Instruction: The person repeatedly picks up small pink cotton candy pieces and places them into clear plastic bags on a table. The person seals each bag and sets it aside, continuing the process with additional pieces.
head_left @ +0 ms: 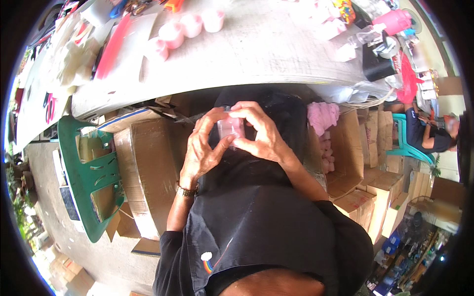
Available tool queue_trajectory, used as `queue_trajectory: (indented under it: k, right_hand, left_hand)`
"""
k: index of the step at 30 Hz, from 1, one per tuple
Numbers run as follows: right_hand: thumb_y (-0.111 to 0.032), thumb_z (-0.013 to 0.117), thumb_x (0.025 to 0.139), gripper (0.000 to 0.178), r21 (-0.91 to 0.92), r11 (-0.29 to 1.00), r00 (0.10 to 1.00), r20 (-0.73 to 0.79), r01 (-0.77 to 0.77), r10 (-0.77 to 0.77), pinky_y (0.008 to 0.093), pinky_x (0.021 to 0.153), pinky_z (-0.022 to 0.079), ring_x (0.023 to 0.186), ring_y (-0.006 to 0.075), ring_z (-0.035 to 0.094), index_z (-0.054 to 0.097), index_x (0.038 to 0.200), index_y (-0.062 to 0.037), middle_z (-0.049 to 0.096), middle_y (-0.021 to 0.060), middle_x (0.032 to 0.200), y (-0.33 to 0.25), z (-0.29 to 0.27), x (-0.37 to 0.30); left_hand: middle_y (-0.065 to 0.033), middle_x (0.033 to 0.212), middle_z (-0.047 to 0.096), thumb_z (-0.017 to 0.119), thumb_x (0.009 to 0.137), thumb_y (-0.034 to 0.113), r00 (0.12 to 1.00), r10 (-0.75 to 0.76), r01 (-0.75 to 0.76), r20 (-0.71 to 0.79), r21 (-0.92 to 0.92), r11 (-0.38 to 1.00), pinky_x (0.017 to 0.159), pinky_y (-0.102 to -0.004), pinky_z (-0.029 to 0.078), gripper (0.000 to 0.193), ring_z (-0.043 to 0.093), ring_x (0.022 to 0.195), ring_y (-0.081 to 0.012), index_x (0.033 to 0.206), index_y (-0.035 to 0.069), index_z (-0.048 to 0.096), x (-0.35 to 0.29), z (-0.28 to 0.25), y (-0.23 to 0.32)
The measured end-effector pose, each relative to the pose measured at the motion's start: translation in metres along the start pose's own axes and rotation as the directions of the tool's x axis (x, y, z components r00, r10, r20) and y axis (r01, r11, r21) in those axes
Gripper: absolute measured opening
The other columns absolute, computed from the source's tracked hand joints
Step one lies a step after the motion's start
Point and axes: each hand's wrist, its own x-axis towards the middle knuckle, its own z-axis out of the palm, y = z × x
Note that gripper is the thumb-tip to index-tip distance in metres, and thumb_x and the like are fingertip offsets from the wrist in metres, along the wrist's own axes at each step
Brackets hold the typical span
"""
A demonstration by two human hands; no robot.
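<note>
Over my lap, just in front of the table edge, both hands hold one small pink block-like thing (231, 129) that looks glossy, perhaps wrapped in see-through plastic; its exact kind cannot be made out. My left hand (203, 144) grips its left side, thumb near the lower edge and fingers curled over the top. From the other side, my right hand (262, 134) pinches it between thumb and fingers. A small dark bit shows at its top, between the fingertips. Beyond my hands, several pale pink cups (171, 35) stand in a slanting row on the white table (237, 64).
A green plastic chair (89, 182) and a cardboard box (148, 170) stand at my left. On my right, an open carton (348, 153) holds pink pieces beside a pink cloth bundle (323, 117). A black box (377, 63) sits at the table's right end. Another person (432, 135) sits far right.
</note>
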Motion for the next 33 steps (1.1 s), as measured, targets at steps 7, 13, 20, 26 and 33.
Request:
queue_trajectory:
  k: [7,13,20,26,33]
  right_hand:
    - [-0.006,0.078,0.072,0.048,0.160,0.983,0.996,-0.025,-0.086,0.091,0.0354,0.086,0.052,0.110,0.0199,0.058,0.061,0.117,-0.0125,0.054,0.0047,0.128,0.013,0.007,-0.002]
    - [-0.011,0.081,0.075,0.047,0.194,0.969,0.986,-0.039,-0.151,0.161,0.0349,0.081,0.054,0.106,0.0195,0.060,0.061,0.118,-0.0115,0.055,0.0060,0.126,0.019,0.013,0.001]
    - [-0.004,0.069,0.087,0.026,-0.050,0.999,0.897,-0.441,0.009,-0.030,0.0327,0.085,0.052,0.102,0.0198,0.064,0.066,0.113,-0.0040,0.064,0.0103,0.118,0.011,-0.060,-0.007]
    - [-0.003,0.062,0.088,0.018,-0.470,0.833,0.420,-0.845,-0.292,-0.330,0.0386,0.092,0.049,0.099,0.0264,0.064,0.067,0.105,-0.0012,0.067,0.0122,0.104,0.027,-0.249,-0.017]
    - [-0.022,0.065,0.092,0.021,0.195,0.933,0.452,-0.832,-0.304,0.321,0.0337,0.084,0.043,0.094,0.0161,0.063,0.071,0.110,-0.0137,0.069,0.0024,0.100,0.047,-0.348,-0.020]
  left_hand:
    - [-0.0158,0.150,0.045,0.082,0.078,0.016,0.996,-0.076,0.079,0.056,-0.056,0.995,0.115,-0.0448,0.034,0.066,0.042,0.140,-0.0321,0.136,0.008,0.052,-0.006,0.001,-0.002]
    - [-0.0214,0.149,0.044,0.081,0.082,0.018,1.000,-0.024,0.026,0.009,-0.162,0.986,0.108,-0.0458,0.043,0.060,0.047,0.136,-0.0357,0.135,0.009,0.053,-0.002,0.007,-0.007]
    - [-0.0160,0.148,0.046,0.080,0.084,0.019,0.995,-0.087,0.077,-0.038,-0.218,0.973,0.102,-0.0510,0.049,0.055,0.048,0.134,-0.0335,0.132,0.009,0.054,-0.007,0.010,-0.012]
    - [-0.0194,0.145,0.047,0.077,0.084,0.016,0.997,-0.030,0.019,-0.074,-0.145,0.989,0.105,-0.0485,0.047,0.052,0.050,0.131,-0.0352,0.130,0.006,0.054,-0.002,0.009,-0.011]
    - [-0.0246,0.135,0.053,0.075,0.083,0.015,0.987,0.129,-0.117,-0.093,0.124,0.985,0.102,-0.0458,0.048,0.049,0.057,0.122,-0.0416,0.124,0.001,0.053,0.006,0.006,-0.003]
